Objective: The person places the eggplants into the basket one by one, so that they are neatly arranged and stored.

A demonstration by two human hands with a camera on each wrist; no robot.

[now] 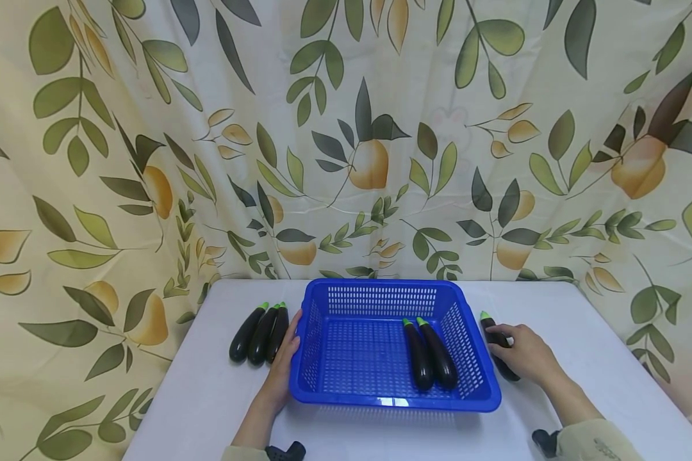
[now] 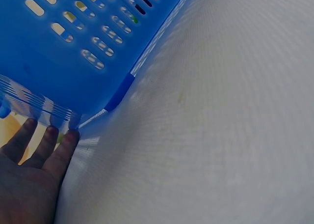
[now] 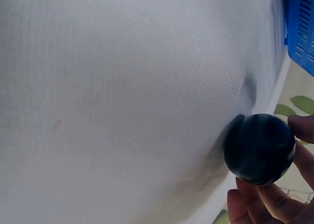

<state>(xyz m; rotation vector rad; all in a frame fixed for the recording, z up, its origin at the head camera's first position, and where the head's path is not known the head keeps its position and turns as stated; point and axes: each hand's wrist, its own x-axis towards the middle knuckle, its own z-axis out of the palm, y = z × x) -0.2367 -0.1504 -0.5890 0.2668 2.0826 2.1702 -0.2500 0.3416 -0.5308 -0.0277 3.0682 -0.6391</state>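
A blue plastic basket (image 1: 375,398) with slotted walls stands in the middle of the table. My left hand (image 1: 284,363) rests against its left side; in the left wrist view its straight fingertips (image 2: 48,134) touch the basket wall. To the right of the basket, my right hand (image 1: 527,356) holds a dark eggplant (image 3: 259,149) between thumb and fingers. This eggplant lies slanted on the table, its green stem end pointing away from me. Inside the basket, two eggplants (image 1: 418,358) lie side by side toward the right.
Three more eggplants (image 1: 262,336) lie close together on the table, left of the basket and beside my left hand. A white cloth (image 1: 559,314) covers the table. Behind its far edge hangs a leaf-and-fruit patterned curtain (image 1: 346,224).
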